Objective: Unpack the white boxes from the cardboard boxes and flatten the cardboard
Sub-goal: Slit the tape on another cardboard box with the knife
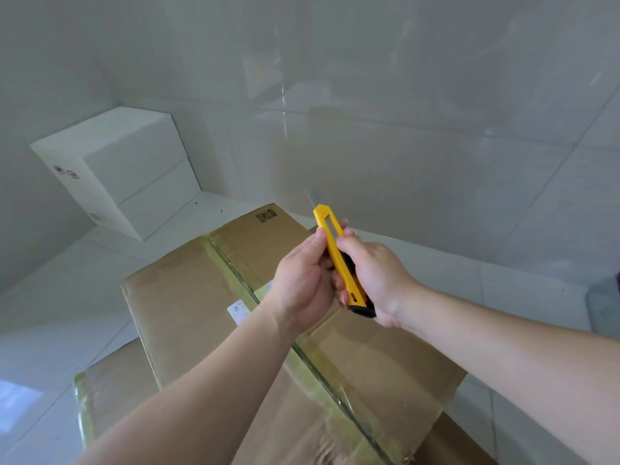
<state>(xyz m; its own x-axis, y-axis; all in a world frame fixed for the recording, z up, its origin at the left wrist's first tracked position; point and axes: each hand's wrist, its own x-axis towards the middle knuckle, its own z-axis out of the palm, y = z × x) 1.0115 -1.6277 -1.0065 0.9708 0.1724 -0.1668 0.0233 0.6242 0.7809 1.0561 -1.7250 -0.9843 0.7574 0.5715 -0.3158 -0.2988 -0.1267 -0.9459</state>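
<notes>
cardboard box (188,297), taped flat; hands (303,280) grip slim yellow knife (335,253).

The light is soft, even and quite bright. The glossy wall tiles (402,95) carry pale reflections and a thin glare streak. Straight lines bend near the edges; shadows are weak.

Both hands hold a yellow utility knife (339,260) above a taped cardboard box (208,297): left hand (302,280), right hand (375,280). Stacked white boxes (134,169) stand in the floor's far-left corner.
</notes>
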